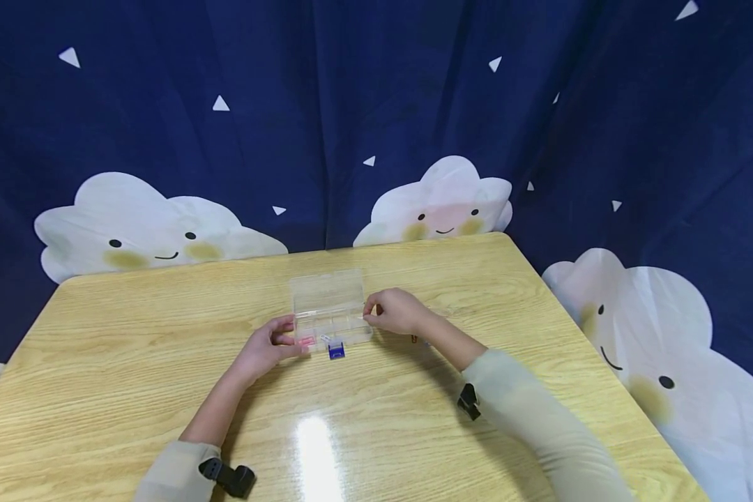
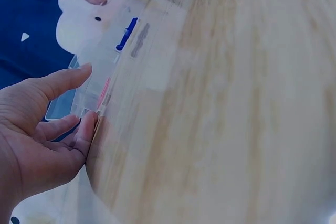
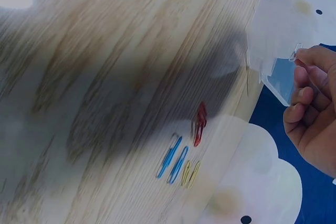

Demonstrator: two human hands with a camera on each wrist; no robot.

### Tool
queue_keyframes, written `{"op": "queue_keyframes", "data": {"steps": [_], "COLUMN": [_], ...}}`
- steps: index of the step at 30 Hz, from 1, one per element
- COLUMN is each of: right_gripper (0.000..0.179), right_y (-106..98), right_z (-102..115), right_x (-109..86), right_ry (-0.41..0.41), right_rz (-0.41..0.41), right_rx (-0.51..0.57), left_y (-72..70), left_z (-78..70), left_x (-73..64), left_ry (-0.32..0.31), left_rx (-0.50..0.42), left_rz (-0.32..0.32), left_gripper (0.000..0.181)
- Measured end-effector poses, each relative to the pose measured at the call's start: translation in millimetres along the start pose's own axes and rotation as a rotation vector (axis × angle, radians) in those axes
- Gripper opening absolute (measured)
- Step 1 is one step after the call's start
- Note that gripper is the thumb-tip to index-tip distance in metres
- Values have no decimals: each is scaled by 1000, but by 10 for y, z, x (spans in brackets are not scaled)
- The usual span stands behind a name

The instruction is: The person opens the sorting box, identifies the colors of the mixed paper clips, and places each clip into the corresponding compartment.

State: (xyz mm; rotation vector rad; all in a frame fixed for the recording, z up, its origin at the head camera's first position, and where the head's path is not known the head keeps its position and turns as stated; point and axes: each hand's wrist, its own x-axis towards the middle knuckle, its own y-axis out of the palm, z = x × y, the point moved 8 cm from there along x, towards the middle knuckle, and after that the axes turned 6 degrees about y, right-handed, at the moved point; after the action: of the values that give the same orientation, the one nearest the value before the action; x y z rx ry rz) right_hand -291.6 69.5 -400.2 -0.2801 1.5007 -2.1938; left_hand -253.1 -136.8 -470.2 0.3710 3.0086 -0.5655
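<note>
A clear plastic compartment box (image 1: pixel 341 323) lies on the table with its lid (image 1: pixel 328 289) raised at the back and a blue latch (image 1: pixel 335 351) at the front. Pink paper clips (image 1: pixel 306 341) sit in its front left compartment, with a white clip (image 1: pixel 326 338) beside them. My left hand (image 1: pixel 268 350) holds the box's left end, thumb and fingers about the corner. Over the box's right end, my right hand (image 1: pixel 397 312) pinches a white paper clip (image 3: pixel 296 52) between thumb and forefinger; the other fingers curl in below.
Right of the box, loose paper clips lie on the wooden table (image 1: pixel 163 362): red clips (image 3: pixel 199 124), blue clips (image 3: pixel 178 164) and yellow clips (image 3: pixel 193 173). A dark blue curtain (image 1: pixel 257 139) with clouds hangs behind the table. Light glares on the tabletop near the front.
</note>
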Motion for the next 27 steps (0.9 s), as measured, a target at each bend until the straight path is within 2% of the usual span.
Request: {"op": "queue_keyframes", "data": {"steps": [17,27], "right_gripper": [10,11], "right_y": [123,210], "right_z": [259,387], "right_x": [113,190], "right_ry": [-47,-54], "right_rz": [33,53], "right_rx": [-17,-80], "left_y": [-17,-12], "left_z": [-1,0], "left_x": [-2,6], "left_ry": [11,16], "left_rx": [9,-3], "left_rz": [-3,-12], "left_gripper": [73,73]}}
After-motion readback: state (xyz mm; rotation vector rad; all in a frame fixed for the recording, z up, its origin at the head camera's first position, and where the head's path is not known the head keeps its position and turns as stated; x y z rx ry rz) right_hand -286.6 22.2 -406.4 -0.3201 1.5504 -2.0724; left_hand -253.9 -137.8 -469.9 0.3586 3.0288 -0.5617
